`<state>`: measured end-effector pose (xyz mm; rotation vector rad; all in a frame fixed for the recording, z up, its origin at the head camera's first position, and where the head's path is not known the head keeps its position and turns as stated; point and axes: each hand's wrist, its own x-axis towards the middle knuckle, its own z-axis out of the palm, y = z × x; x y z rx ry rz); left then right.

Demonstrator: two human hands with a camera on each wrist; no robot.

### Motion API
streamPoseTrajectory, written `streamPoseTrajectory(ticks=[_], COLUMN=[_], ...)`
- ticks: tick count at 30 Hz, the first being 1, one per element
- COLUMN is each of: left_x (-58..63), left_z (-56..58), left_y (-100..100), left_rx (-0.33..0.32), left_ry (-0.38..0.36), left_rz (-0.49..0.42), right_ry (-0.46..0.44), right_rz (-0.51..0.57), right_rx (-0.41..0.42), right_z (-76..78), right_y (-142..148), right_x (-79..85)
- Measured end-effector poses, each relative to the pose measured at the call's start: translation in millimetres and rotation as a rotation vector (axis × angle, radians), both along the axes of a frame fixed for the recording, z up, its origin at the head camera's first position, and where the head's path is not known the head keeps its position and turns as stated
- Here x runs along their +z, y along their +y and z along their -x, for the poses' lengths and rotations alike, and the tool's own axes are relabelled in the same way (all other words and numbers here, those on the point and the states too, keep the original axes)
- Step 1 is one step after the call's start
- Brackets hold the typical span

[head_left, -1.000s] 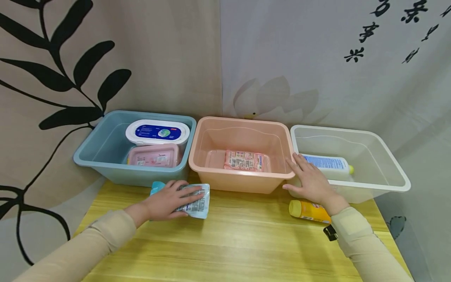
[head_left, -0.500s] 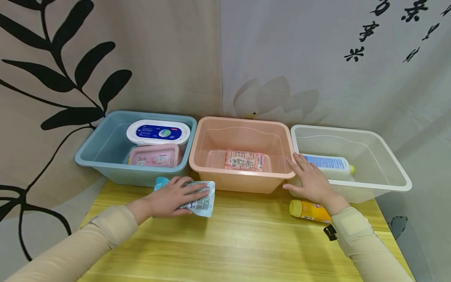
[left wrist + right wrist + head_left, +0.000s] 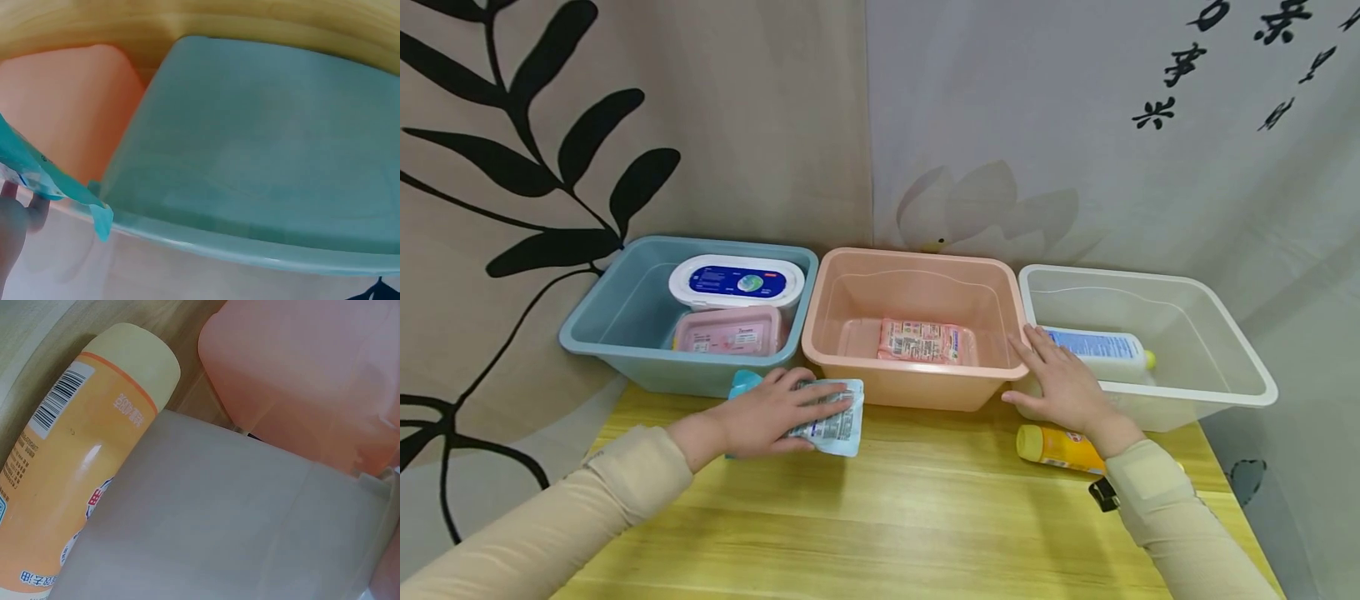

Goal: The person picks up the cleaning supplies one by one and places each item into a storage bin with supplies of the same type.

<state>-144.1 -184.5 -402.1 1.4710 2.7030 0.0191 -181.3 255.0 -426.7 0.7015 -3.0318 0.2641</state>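
Note:
My left hand [image 3: 772,414] grips a light-blue soft packet [image 3: 837,427] from above, in front of the gap between the blue and pink bins. In the left wrist view the fingertips touch the packet's teal side [image 3: 44,172], and it appears raised beside the bins. The packet's middle is hidden under the hand. My right hand [image 3: 1067,383] rests with extended fingers on the adjoining rims of the pink bin [image 3: 917,392] and white bin [image 3: 1195,396]. Below its wrist a yellow bottle [image 3: 1060,450] lies on the table, partly covered by the sleeve.
A blue bin [image 3: 625,354] at left holds a white tub [image 3: 737,283] and a pink pack [image 3: 730,332]. A pink printed packet [image 3: 921,342] lies in the middle bin. Inside the white bin is a white bottle [image 3: 1105,350]. A curtain hangs behind the wooden table [image 3: 880,525].
The left hand has moved right and slightly up with the blue packet, lifting it off the table. The right hand has stayed in place.

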Motion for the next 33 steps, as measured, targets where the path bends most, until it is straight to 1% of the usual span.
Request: streamPoseTrajectory(ticks=[8, 12, 16, 27, 33], left_x=[12.9, 20.3, 27.3, 43.3, 52.8], left_z=[3.8, 6.6, 10.0, 24.4, 33.5], left_y=[7.0, 10.5, 14.2, 24.8, 33.9], left_rx=[-0.008, -0.016, -0.009, -0.004, -0.007], left_ry=[-0.009, 0.009, 0.008, 0.051, 0.042], left_rz=[0.003, 0.001, 0.006, 0.017, 0.026], right_ry=[0.013, 0.017, 0.016, 0.01, 0.003], right_rz=[-0.004, -0.003, -0.002, -0.006, -0.005], right_rx=[0.006, 0.005, 0.006, 0.007, 0.009], right_z=[0.4, 0.1, 0.0, 0.4, 0.1], right_y=[1.1, 1.4, 1.5, 1.6, 0.9], right_x=[-0.3, 0.0, 0.3, -0.4, 0.2])
